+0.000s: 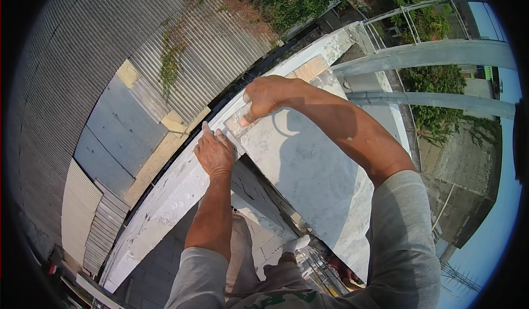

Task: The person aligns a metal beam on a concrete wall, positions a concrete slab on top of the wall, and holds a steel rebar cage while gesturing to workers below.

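Observation:
My left hand (215,152) rests on the white plastered ledge (171,199), its fingers apart and pointing at the outer edge, holding nothing. Just right of it, my right hand (264,97) is bent over a rough brownish block (237,124), thumb on the near side and the other fingers curled at the far side, partly hidden. That block lies flat between the ledge and a wide grey-white slab (308,160). A pinkish strip of brick (311,69) shows beyond my right wrist. My right arm's shadow falls across the slab.
Below and left of the ledge are corrugated roofs (110,22) and a blue-grey roof panel (115,133). A dark opening (259,188) lies beside the slab. Grey metal beams (430,55) cross at the upper right. Paving and my legs show far below, between the arms.

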